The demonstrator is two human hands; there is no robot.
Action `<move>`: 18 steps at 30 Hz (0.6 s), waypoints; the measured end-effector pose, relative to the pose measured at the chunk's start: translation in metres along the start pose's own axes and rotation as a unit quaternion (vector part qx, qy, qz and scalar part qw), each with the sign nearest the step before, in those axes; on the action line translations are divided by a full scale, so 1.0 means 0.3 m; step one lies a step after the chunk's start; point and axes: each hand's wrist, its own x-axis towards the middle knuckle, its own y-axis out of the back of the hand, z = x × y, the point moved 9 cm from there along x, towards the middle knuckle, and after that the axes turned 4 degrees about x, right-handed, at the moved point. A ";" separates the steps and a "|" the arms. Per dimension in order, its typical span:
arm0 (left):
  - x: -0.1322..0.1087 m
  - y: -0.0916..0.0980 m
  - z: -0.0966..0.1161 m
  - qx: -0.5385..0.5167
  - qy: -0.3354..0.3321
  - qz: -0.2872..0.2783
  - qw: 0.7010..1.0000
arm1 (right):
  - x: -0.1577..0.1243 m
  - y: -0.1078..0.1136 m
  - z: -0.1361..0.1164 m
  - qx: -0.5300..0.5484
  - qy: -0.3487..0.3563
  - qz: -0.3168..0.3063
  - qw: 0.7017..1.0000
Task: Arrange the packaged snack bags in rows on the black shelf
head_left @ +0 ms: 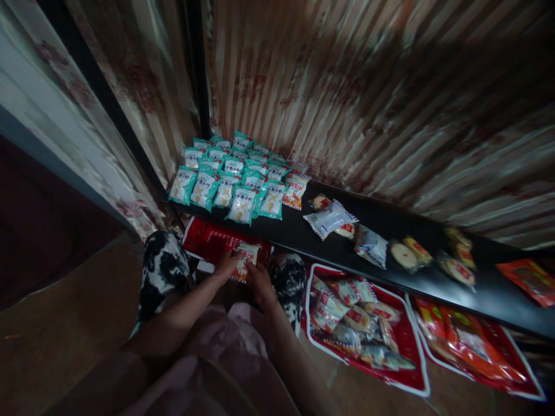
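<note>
Between my knees, my left hand point(226, 265) and my right hand point(260, 283) grip a white and orange snack bag point(246, 263) by its two sides, its printed front facing up. Behind it is a red basket point(203, 240), part of it under the shelf edge. Teal and white snack bags point(243, 205) stand in rows on the left end of the black shelf point(277, 228). Next to those rows leans another white and orange snack bag point(296, 190), which looks like the one I hold.
Farther right along the shelf lie a silver-white bag point(332, 219), round wrapped snacks point(404, 254) and an orange packet point(526, 280). Below, a red basket with a white rim point(368, 370) holds mixed packets, and another red basket point(535, 381) holds orange packets. A pleated curtain point(347, 98) hangs behind.
</note>
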 end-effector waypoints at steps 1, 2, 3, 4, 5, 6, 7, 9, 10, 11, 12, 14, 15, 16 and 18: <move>-0.007 -0.001 -0.002 -0.021 0.000 -0.007 1.000 | -0.013 -0.007 -0.004 0.007 0.001 -0.009 1.000; -0.013 -0.003 -0.002 -0.041 -0.002 -0.015 0.999 | -0.024 -0.014 -0.009 0.015 0.004 -0.019 1.000; -0.019 -0.004 0.000 -0.059 -0.003 -0.022 0.998 | -0.034 -0.020 -0.015 0.023 0.008 -0.027 0.999; -0.024 -0.005 0.003 -0.078 -0.004 -0.030 0.997 | -0.041 -0.025 -0.019 0.031 0.011 -0.033 0.999; -0.029 -0.006 0.007 -0.095 -0.005 -0.038 0.995 | -0.047 -0.026 -0.021 0.038 0.013 -0.036 0.999; -0.034 -0.007 0.012 -0.110 -0.005 -0.046 0.993 | -0.050 -0.026 -0.020 0.045 0.012 -0.036 0.998; -0.039 -0.009 0.016 -0.123 -0.007 -0.053 0.991 | -0.053 -0.024 -0.018 0.050 0.012 -0.036 0.998; -0.047 -0.013 0.024 -0.140 -0.009 -0.065 0.988 | -0.056 -0.018 -0.012 0.059 0.011 -0.032 0.998; -0.050 -0.016 0.025 -0.144 -0.009 -0.068 0.987 | -0.058 -0.013 -0.007 0.061 0.011 -0.029 0.998; -0.053 -0.019 0.025 -0.144 -0.009 -0.070 0.987 | -0.060 -0.009 -0.003 0.063 0.012 -0.025 0.998; -0.054 -0.024 0.022 -0.142 -0.008 -0.071 0.987 | -0.062 -0.005 0.000 0.065 0.014 -0.022 0.998; -0.053 -0.035 0.015 -0.135 -0.006 -0.071 0.988 | -0.069 0.002 0.001 0.069 0.020 -0.012 0.997; -0.051 -0.039 0.012 -0.125 -0.007 -0.066 0.990 | -0.071 0.004 0.000 0.072 0.025 -0.010 0.997; -0.048 -0.040 0.009 -0.110 -0.010 -0.057 0.992 | -0.074 0.004 -0.003 0.074 0.029 -0.009 0.997; -0.041 -0.033 0.007 -0.063 -0.019 -0.027 0.997 | -0.077 0.000 -0.008 0.076 0.032 -0.012 0.997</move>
